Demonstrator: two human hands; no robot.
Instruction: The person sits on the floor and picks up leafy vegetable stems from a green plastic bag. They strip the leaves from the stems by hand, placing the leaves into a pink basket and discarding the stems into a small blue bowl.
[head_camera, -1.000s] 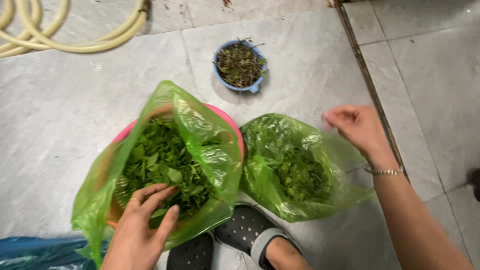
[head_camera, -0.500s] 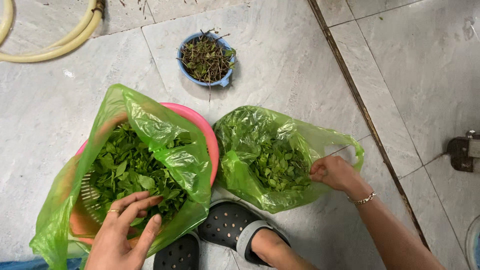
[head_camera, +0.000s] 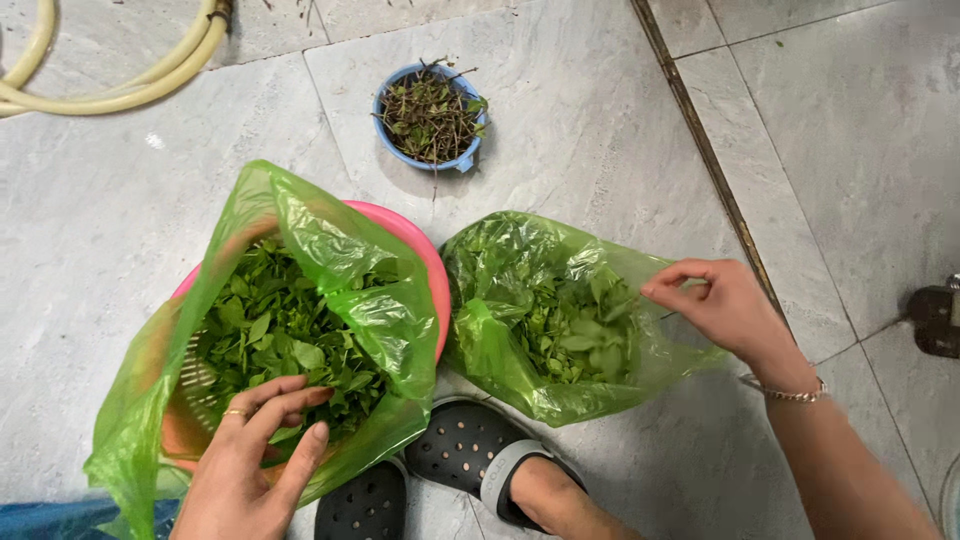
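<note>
well, left hand (head_camera: 255, 455) rests spread on picked leaves (head_camera: 280, 330) filling the basket (head_camera: 425, 265); right hand (head_camera: 720, 305) pinches the bag (head_camera: 500, 350), some sprigs (head_camera: 575, 330) unpicked.

Setting: a home wash area or back-kitchen floor, where leafy greens are being sorted at ground level. Evidence: grey stone floor tiles (head_camera: 600, 130) with a metal drain strip (head_camera: 700, 150) running across them, and a cream garden hose (head_camera: 120, 80) lying coiled at the top left. Also lying on the floor: a pink plastic colander (head_camera: 425, 260), two green plastic bags (head_camera: 520, 300) of leaves, a blue bowl (head_camera: 432, 118) of stems, dark rubber clogs (head_camera: 460, 460).
</note>
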